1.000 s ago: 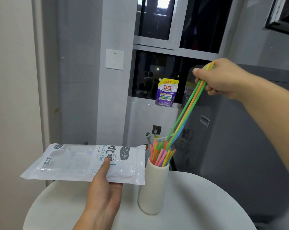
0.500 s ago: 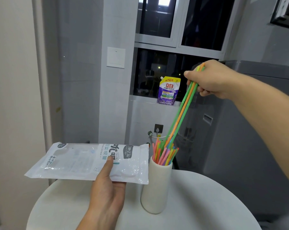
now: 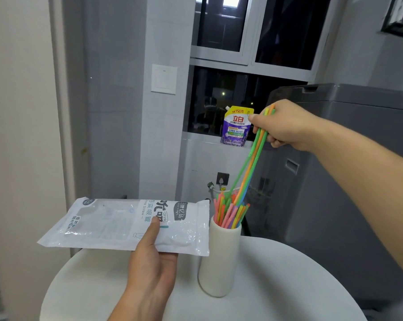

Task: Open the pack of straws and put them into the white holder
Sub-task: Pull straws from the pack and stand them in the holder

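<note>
We judge the task close to its end. The pack (image 3: 126,224) looks flat and see-through, with no straws that we can make out inside, so we take it as opened and emptied. Most of the loose straws (image 3: 229,215) stand fanned in the white holder (image 3: 219,258). Our right hand (image 3: 281,126), fingers and thumb curled round their upper ends, grips a small bunch of straws (image 3: 250,166), green, orange and blue, on a slant with the lower ends down among those at the holder's mouth. What is left, as we read it, is to let this bunch slide in and put the pack aside. Our left hand (image 3: 154,269) holds the pack level above the left part of the round table (image 3: 288,286), thumb pressed on top and fingers beneath; the pack's right end sits just beside the holder's rim and could nudge it. The holder stands toward the table's back edge, near its middle. There is open air above it, though the grey washing machine (image 3: 357,158) rises near the right hand.
</note>
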A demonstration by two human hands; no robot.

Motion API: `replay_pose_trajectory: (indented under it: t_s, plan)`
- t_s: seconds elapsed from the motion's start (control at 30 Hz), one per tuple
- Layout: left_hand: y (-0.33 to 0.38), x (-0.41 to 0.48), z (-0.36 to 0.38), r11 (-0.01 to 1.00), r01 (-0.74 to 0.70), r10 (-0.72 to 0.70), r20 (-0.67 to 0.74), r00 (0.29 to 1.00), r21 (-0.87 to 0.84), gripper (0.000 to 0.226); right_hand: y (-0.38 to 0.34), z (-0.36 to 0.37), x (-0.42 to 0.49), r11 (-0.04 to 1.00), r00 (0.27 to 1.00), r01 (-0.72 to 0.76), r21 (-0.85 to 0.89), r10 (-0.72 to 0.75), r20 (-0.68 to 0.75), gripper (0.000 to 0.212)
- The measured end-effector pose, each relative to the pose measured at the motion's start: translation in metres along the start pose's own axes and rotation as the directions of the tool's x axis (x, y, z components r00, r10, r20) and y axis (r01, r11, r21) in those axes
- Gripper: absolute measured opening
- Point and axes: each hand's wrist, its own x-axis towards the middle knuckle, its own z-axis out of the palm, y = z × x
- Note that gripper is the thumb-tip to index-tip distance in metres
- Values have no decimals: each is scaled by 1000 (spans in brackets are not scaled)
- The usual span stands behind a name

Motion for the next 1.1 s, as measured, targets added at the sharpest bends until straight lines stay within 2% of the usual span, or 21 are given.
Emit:
replay_pose_trajectory:
  t_s: [0.4,0.67,0.9,1.1]
  plan:
    - [-3,0,0,1000,11,-11,-6,1000,21,24,-6,-15,6,999,1000,28,-21,-28,6,40]
    - [0,2,-1,1000,6,-6,-4,1000,25,24,6,2,12,998,999,-43,47,42,15,34]
    - [-2,1,-1,999,15,-15,1,1000,28,33,-1,-12,19,998,999,-49,50,49,-7,38]
    - [-2,1,-2,1000,11,-12,6,1000,23,32,15,10,25,996,996,-85,12,84,31,35]
